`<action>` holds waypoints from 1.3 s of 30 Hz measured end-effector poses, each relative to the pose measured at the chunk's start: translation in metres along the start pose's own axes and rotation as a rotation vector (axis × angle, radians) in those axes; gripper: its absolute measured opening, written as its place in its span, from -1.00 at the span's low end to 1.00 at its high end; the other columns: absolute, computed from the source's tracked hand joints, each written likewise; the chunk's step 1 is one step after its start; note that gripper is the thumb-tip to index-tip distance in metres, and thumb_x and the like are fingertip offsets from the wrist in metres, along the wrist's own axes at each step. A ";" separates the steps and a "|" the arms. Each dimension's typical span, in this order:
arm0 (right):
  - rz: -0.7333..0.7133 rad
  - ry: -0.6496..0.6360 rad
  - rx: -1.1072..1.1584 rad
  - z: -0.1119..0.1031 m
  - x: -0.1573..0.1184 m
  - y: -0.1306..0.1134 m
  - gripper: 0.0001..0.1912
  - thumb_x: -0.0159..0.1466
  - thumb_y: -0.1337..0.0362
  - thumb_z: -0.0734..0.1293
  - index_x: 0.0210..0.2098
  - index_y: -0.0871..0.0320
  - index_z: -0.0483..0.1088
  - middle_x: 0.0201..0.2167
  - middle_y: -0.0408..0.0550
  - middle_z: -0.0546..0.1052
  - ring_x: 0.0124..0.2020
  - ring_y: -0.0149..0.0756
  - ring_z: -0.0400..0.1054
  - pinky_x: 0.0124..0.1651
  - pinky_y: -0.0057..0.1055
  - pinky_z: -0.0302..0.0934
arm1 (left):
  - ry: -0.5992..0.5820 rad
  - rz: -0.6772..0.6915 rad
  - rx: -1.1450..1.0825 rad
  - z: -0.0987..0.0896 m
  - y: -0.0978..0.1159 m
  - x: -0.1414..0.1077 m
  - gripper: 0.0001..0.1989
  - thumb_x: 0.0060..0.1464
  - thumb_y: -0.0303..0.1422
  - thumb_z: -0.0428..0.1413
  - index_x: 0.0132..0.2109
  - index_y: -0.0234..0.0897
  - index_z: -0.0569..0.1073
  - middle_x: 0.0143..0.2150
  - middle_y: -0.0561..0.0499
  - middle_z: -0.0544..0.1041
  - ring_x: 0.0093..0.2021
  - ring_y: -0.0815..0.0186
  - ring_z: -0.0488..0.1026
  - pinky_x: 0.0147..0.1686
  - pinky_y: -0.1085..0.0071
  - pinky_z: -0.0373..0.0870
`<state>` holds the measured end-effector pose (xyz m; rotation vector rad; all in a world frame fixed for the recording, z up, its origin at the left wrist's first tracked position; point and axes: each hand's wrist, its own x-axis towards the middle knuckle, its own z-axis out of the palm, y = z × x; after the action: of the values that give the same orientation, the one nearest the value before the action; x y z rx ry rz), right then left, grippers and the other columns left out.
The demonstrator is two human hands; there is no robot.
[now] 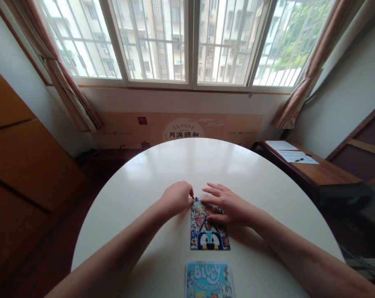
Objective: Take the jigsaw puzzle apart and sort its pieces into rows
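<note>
Centre: left hand [179, 196], right hand [227, 205] and dog picture [210, 241] block passage.
Far edge: open desk [187, 161] beyond both hands.
Side edges: bare strips outside the forearms [116, 248].
Toward near edge: blue card [209, 284] obstructs.

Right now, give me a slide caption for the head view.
Right hand over a colorful cartoon-dog picture, left hand at its far edge, on a round white table.

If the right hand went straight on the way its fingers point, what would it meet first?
Most likely the left hand, at the far left corner of the dog picture. Heights are unclear from this view, so the right hand might pass just above it.
</note>
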<state>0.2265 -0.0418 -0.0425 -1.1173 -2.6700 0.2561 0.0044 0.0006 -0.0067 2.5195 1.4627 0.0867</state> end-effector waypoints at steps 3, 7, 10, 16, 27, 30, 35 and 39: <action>-0.001 0.009 -0.002 0.001 -0.001 0.001 -0.44 0.25 0.02 0.37 0.21 -0.01 0.35 0.33 0.08 0.24 0.38 0.11 -0.03 0.31 0.18 -0.06 | -0.008 0.003 -0.058 0.003 -0.004 0.003 -0.85 -0.02 -0.36 0.14 -0.31 -0.23 0.60 -0.23 -0.07 0.61 -0.24 0.18 0.49 -0.33 0.37 0.30; -0.008 0.018 0.012 0.001 -0.001 0.002 -0.45 0.25 0.01 0.37 0.20 0.00 0.35 0.33 0.09 0.24 0.38 0.11 -0.03 0.31 0.17 -0.06 | -0.094 0.028 -0.270 0.000 -0.018 0.011 -0.82 0.00 -0.29 0.12 -0.33 -0.27 0.58 -0.33 -0.04 0.61 -0.32 0.23 0.49 -0.35 0.39 0.29; 0.001 0.002 0.009 0.001 0.000 0.002 -0.46 0.26 0.00 0.37 0.18 0.00 0.37 0.32 0.09 0.25 0.38 0.13 -0.04 0.31 0.21 -0.10 | -0.101 -0.007 -0.399 -0.009 -0.035 0.016 -0.73 0.01 -0.19 0.11 -0.30 -0.31 0.56 -0.33 -0.05 0.61 -0.32 0.22 0.48 -0.35 0.39 0.30; -0.002 -0.005 0.027 0.000 0.000 0.002 -0.44 0.24 -0.02 0.38 0.18 -0.01 0.37 0.32 0.08 0.26 0.38 0.14 -0.04 0.31 0.22 -0.12 | -0.102 -0.155 -0.402 -0.025 -0.063 0.017 -0.66 -0.04 -0.16 0.08 -0.27 -0.33 0.56 -0.31 -0.07 0.60 -0.33 0.22 0.44 -0.38 0.39 0.27; 0.018 -0.002 0.044 0.002 0.001 0.000 -0.45 0.25 -0.01 0.38 0.19 -0.04 0.35 0.32 0.06 0.25 0.39 0.13 -0.06 0.32 0.21 -0.14 | -0.033 -0.223 -0.223 -0.012 -0.060 0.021 -0.77 -0.01 -0.33 0.08 -0.29 -0.31 0.60 -0.30 -0.07 0.62 -0.29 0.22 0.50 -0.34 0.41 0.30; 0.034 -0.004 0.037 0.003 0.001 -0.001 -0.45 0.25 -0.02 0.38 0.19 -0.04 0.34 0.32 0.05 0.25 0.38 0.12 -0.05 0.32 0.21 -0.15 | 0.130 -0.202 -0.153 -0.013 -0.055 0.020 -0.74 0.10 -0.32 0.04 -0.21 -0.28 0.61 -0.21 -0.08 0.62 -0.22 0.21 0.51 -0.27 0.41 0.34; 0.051 0.010 0.040 0.003 0.002 -0.002 -0.49 0.23 -0.02 0.39 0.10 0.02 0.38 0.30 0.06 0.28 0.38 0.11 -0.02 0.33 0.20 -0.13 | 0.201 0.062 -0.067 -0.007 -0.032 0.013 -0.75 0.15 -0.31 0.05 -0.22 -0.22 0.63 -0.17 -0.06 0.59 -0.21 0.23 0.49 -0.20 0.37 0.36; 0.056 0.021 0.027 0.003 0.003 -0.002 -0.51 0.21 -0.02 0.40 0.07 0.04 0.38 0.31 0.08 0.28 0.37 0.12 -0.01 0.32 0.21 -0.11 | 0.094 0.174 -0.055 0.005 -0.015 0.007 -0.77 0.12 -0.26 0.12 -0.15 -0.19 0.62 -0.13 -0.06 0.56 -0.23 0.22 0.50 -0.23 0.36 0.37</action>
<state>0.2225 -0.0415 -0.0445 -1.1811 -2.6124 0.2878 -0.0044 0.0126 -0.0155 2.6244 1.2508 0.2740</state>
